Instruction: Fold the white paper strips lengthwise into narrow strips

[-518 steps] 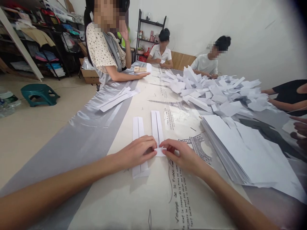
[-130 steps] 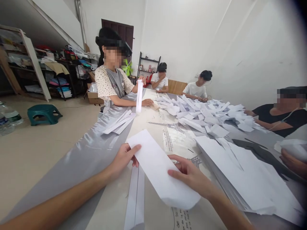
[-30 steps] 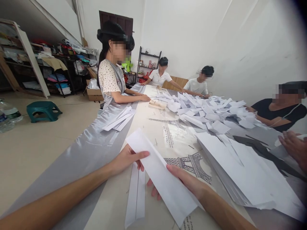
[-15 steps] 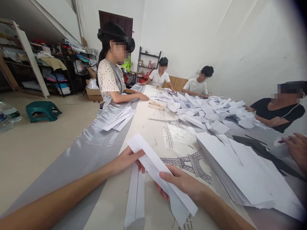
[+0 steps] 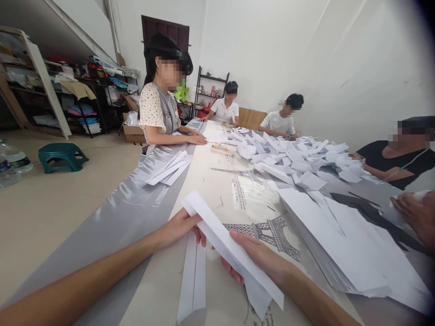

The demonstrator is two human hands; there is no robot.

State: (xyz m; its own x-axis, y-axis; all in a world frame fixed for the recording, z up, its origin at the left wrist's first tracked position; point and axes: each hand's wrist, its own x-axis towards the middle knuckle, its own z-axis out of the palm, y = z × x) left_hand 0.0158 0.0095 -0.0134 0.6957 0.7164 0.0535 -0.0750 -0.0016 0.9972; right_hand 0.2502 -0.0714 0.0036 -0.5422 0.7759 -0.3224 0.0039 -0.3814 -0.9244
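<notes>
A long folded strip of white paper slants across the middle, held between both hands. My left hand pinches its upper left end, thumb on top and fingers beneath. Around its right edge, lower down, my right hand is closed, with fingertips showing under the paper. A loose flap hangs from the strip's lower end. Below my left hand, another folded white strip lies on the printed table cover.
Large white sheets are stacked on the right, behind them a heap of folded papers. More strips lie at the left edge. Several people sit or stand around the table. A green stool is on the floor.
The folded strip has shifted slightly right, and its fold looks narrower. My right thumb has moved to the strip's edge. The person at the left has drawn their hands back a little.
</notes>
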